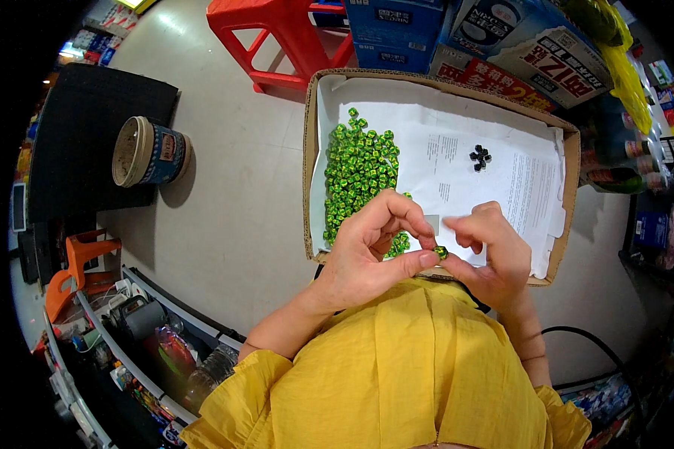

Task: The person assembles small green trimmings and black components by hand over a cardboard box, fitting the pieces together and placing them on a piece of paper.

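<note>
My left hand [378, 251] pinches a small shiny green faceted bead [441, 253] between thumb and forefinger, over the near edge of a shallow cardboard tray [569, 217]. From the other side, the thumb of my right hand [498, 251] presses against the same bead, its other fingers curled and the forefinger raised apart from the thumb. A small grey rectangle [432, 221] shows between the two forefingers; whether it is held or lies behind them is unclear. Many similar green beads [359, 168] cover the tray's left part. Several black pieces [480, 157] lie clustered at its right.
White printed paper [445, 112] lines the tray. Behind it stand a red plastic stool [277, 45], blue boxes [393, 34] and a printed carton [532, 52]. Left are a round bucket [151, 152] and an orange stool [75, 269]. A crowded shelf unit [157, 374] runs along the lower left.
</note>
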`<state>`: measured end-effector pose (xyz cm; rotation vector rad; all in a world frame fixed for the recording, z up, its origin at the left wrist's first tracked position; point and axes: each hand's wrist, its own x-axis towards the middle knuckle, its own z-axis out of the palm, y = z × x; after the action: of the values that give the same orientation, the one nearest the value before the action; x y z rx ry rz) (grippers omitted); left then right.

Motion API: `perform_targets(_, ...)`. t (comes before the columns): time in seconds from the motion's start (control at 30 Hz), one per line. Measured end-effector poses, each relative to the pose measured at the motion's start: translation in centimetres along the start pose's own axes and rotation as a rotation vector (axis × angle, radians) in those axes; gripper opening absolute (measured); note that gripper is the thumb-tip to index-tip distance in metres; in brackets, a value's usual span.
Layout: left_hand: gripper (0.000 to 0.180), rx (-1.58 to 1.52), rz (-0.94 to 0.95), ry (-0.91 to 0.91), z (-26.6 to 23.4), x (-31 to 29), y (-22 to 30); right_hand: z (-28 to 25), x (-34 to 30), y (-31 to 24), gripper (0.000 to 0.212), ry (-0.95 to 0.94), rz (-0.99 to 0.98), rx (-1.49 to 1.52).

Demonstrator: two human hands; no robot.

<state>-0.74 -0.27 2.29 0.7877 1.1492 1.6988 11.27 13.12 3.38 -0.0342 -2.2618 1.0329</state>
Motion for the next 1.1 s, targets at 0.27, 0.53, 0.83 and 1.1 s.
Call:
perform_targets(0.27,0.030,-0.011,0.106,0.007,0.3,-0.2,-0.6,0.1,-1.0,0.6,0.028,0.022,0.038,0.074)
perform_targets(0.53,0.032,-0.039,-0.061,-0.118,-0.7,0.5,0.7,-1.4,0.6,-0.4,0.013,-0.222,-0.161,-0.099)
perform_targets(0.83,0.041,0.026,-0.175,-0.117,-1.2,1.1,1.5,0.6,0.1,0.2,0.027,-0.087,-0.086,-0.075)
perform_targets(1.1,0.044,-0.254,-0.261,-0.098,-1.3,1.0,1.5,0.6,-0.6,1.2,0.028,-0.003,-0.080,0.128)
